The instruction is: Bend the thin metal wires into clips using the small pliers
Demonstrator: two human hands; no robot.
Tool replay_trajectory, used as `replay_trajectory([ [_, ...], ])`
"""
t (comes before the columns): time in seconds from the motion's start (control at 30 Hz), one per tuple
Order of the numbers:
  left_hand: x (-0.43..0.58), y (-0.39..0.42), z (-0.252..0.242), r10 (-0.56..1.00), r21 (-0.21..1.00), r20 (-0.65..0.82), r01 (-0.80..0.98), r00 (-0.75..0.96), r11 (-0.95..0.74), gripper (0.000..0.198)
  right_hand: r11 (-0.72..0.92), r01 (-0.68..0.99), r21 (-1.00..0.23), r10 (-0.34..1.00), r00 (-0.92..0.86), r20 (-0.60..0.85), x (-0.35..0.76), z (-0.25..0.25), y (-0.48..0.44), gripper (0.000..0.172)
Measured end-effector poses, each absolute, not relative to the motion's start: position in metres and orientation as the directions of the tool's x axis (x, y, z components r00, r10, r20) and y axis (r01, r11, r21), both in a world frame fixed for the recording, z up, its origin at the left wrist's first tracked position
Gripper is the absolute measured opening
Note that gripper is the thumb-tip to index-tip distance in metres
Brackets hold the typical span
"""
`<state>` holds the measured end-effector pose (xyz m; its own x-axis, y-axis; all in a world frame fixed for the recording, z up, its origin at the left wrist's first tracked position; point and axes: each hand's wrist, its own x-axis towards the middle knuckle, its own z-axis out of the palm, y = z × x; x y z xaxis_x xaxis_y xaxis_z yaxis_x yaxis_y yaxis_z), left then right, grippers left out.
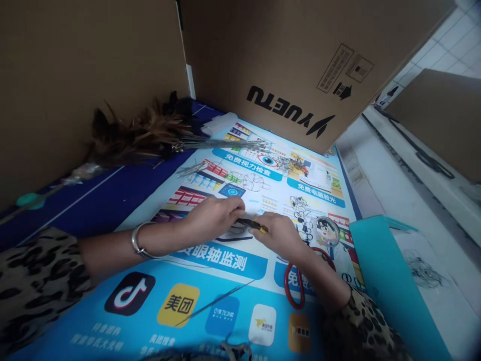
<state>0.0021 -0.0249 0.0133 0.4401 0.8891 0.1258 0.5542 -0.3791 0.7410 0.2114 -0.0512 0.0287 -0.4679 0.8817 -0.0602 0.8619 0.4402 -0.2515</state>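
Note:
My right hand (278,233) is closed around small pliers (246,222), dark with a bit of yellow at the handle. Their dark end points left, against the fingers of my left hand (220,215). Those fingers are pinched together, and whatever lies between them is too small to make out. Beneath my right forearm, red-handled scissors (294,288) lie partly hidden. Past the hands there are loose tangles of thin wire (250,179) and a bundle of straight wires (233,144) on the printed sheet (180,276).
Brown feathers (143,128) lie at the back left, before a cardboard wall (86,50). A large cardboard box (270,50) stands behind the sheet. On the right is a turquoise box (391,281) with tangled wire inside. A round clear disc (327,231) lies near small black rings (305,225).

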Motion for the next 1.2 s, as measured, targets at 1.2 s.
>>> replay_trajectory([
  [1.2, -0.016, 0.008, -0.009, 0.727, 0.6, 0.175, 0.513, 0.664, -0.614, 0.021, 0.281, 0.793, -0.541, 0.96, -0.234, 0.156, 0.224, -0.005, -0.034, 0.013],
])
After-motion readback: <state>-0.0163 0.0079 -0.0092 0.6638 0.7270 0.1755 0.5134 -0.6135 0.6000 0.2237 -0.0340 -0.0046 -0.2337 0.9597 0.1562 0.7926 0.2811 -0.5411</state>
